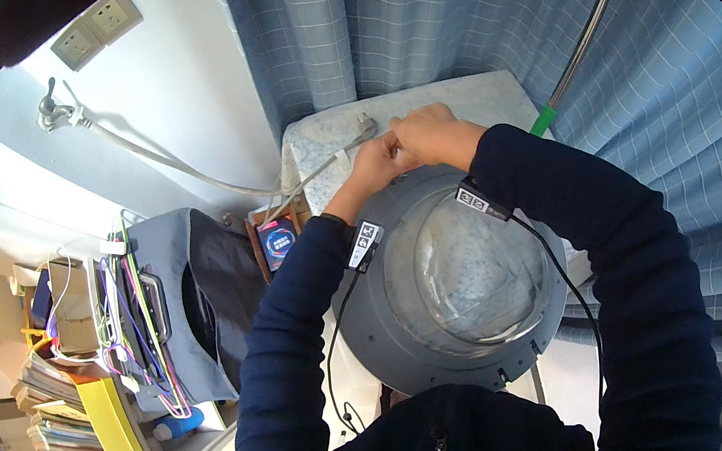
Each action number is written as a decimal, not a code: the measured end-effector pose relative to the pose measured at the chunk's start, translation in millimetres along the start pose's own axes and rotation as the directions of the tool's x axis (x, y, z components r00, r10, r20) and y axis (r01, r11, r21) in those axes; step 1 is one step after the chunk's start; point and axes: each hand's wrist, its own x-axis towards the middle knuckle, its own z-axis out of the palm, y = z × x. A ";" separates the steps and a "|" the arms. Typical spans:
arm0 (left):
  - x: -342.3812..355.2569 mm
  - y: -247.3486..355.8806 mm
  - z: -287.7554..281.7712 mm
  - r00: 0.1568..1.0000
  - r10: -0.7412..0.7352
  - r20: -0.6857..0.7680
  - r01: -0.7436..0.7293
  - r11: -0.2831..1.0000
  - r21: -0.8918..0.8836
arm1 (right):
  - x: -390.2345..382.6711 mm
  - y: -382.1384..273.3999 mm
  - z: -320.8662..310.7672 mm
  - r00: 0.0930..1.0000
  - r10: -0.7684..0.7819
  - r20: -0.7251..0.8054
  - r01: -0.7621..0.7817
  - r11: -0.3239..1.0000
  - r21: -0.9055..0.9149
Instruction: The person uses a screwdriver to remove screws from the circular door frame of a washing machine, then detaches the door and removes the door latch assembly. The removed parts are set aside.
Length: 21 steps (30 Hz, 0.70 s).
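Note:
A grey round frame with a clear bulging glass bowl [478, 279] in its middle, like a washing machine door, lies in front of me under my forearms. At its far left edge my left hand [374, 169] and my right hand [436, 135] meet with fingers closed. They pinch something small at the rim that their fingers hide. Left of my hands, a grey power plug [365, 121] with its cord rests on a pale marble-patterned top [473, 96]. Small black boxes with cables sit at both wrists.
A blue checked curtain [432, 27] hangs behind. On the left wall are a tap [51, 107] with a grey hose and power sockets [96, 28]. Several coloured hangers [132, 311], dark cloth [206, 295] and stacked books [62, 414] stand lower left. A metal pole [582, 43] rises behind.

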 end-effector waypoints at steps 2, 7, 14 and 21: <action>1.7 0.5 7.8 0.996 0.079 -0.030 -0.082 0.991 -0.103 | 0.9 0.0 -6.8 0.991 -0.038 0.130 0.057 0.987 -0.152; -1.8 2.7 -13.7 0.960 -0.132 0.245 0.162 0.981 -0.105 | 7.9 2.1 1.8 0.996 -0.011 0.093 0.021 0.994 -0.105; -1.5 17.3 -13.2 0.989 -0.080 0.125 0.086 0.995 -0.045 | -1.3 2.8 8.4 0.986 -0.126 -0.105 0.130 0.991 0.031; -5.4 28.3 -19.7 0.930 -0.228 0.290 0.247 0.969 -0.030 | 3.5 5.9 4.6 0.997 -0.005 0.083 0.012 0.997 -0.079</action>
